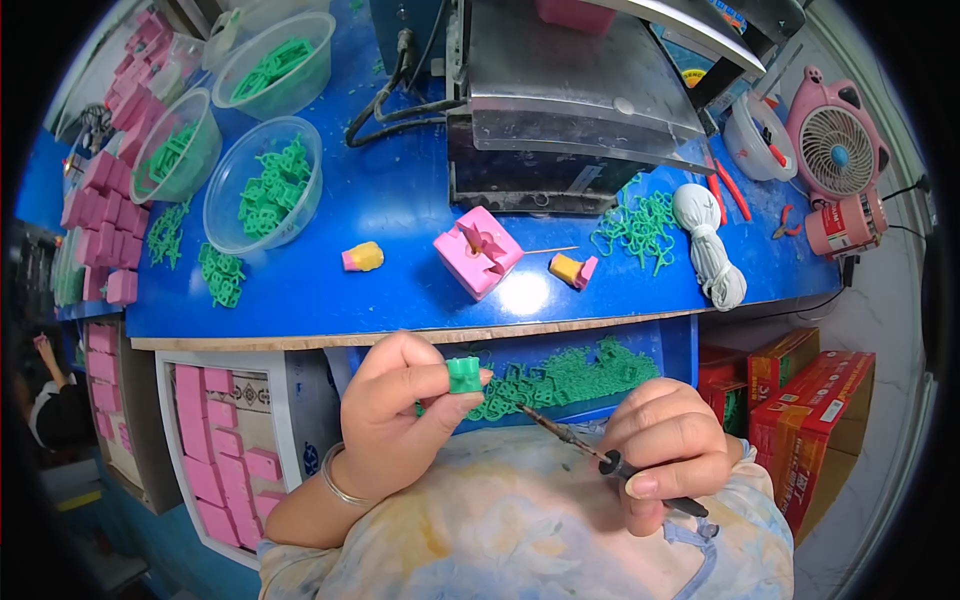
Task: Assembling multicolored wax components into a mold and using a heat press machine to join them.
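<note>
My left hand [395, 410] pinches a small green moulded piece [464, 374] between thumb and fingers, above the table's front edge. In my right hand [672, 440] is a soldering iron [566, 433], gripped by its black handle. Its thin brown shaft slants up toward the green piece, with the tip apart from it. Beyond my hands, a pink block mould [478, 252] with a slit top stands on the blue table [400, 297]. A yellow-and-pink piece [572, 270] lies to its right, and a yellow piece [363, 257] to its left.
A blue tray [680, 350] of green pieces sits below the table edge. Clear bowls [212, 200] with green pieces and stacked pink blocks [105, 215] stand left. A metal machine [580, 120] is behind; a white cord bundle [710, 250], red-handled pliers [733, 190] and pink fan [835, 145] are right.
</note>
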The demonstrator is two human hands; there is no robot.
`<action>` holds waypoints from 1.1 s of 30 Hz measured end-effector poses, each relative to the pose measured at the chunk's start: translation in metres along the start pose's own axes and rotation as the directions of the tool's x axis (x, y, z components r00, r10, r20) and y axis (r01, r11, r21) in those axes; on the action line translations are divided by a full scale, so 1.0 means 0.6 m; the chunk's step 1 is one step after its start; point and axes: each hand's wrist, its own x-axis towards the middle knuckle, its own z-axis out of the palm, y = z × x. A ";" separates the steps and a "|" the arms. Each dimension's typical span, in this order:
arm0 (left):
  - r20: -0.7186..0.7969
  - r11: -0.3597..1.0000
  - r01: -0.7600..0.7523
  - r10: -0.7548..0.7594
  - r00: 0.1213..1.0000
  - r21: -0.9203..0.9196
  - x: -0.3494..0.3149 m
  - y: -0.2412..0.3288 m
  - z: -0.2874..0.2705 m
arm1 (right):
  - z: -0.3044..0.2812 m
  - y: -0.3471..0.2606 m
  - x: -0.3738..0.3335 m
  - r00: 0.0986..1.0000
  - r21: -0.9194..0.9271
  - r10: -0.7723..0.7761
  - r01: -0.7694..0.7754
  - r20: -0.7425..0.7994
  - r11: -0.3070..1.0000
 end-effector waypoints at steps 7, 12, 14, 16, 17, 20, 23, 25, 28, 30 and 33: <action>0.006 0.863 0.176 -0.197 0.980 -0.473 -0.009 -0.010 0.008 | -0.003 0.001 0.003 0.996 -0.002 0.045 -0.045 0.074 0.999; 0.015 0.858 0.162 -0.177 0.984 -0.487 -0.011 -0.010 0.008 | 0.001 0.001 0.002 0.997 0.008 0.031 -0.031 0.074 0.999; 0.018 0.860 0.162 -0.176 0.984 -0.484 -0.010 -0.010 0.008 | 0.001 0.003 0.002 0.997 0.018 0.030 -0.032 0.074 0.999; 0.015 0.866 0.151 -0.164 0.986 -0.476 -0.009 -0.010 0.009 | 0.001 0.004 0.002 0.996 0.018 0.030 -0.031 0.081 0.999; 0.016 0.866 0.152 -0.164 0.986 -0.476 -0.009 -0.010 0.009 | 0.001 0.004 0.002 0.996 0.018 0.030 -0.032 0.081 0.999; 0.014 0.866 0.161 -0.175 0.984 -0.474 -0.009 -0.008 0.010 | 0.001 0.004 0.002 0.996 0.014 0.034 -0.035 0.081 0.999; 0.015 0.868 0.157 -0.170 0.985 -0.471 -0.009 -0.008 0.010 | 0.000 0.004 0.003 0.995 0.016 0.035 -0.037 0.091 0.999; 0.015 0.868 0.157 -0.170 0.985 -0.472 -0.009 -0.008 0.010 | 0.001 0.003 0.003 0.994 0.022 0.047 -0.049 0.097 0.999; 0.014 0.869 0.153 -0.166 0.986 -0.471 -0.010 -0.009 0.009 | 0.002 0.003 0.002 0.995 0.022 0.047 -0.049 0.092 0.999; 0.014 0.867 0.157 -0.170 0.985 -0.473 -0.010 -0.009 0.009 | 0.002 0.003 0.003 0.994 0.027 0.047 -0.050 0.095 0.998; 0.017 0.869 0.160 -0.172 0.985 -0.469 -0.010 -0.008 0.009 | 0.002 0.003 0.002 0.995 0.026 0.045 -0.047 0.092 0.999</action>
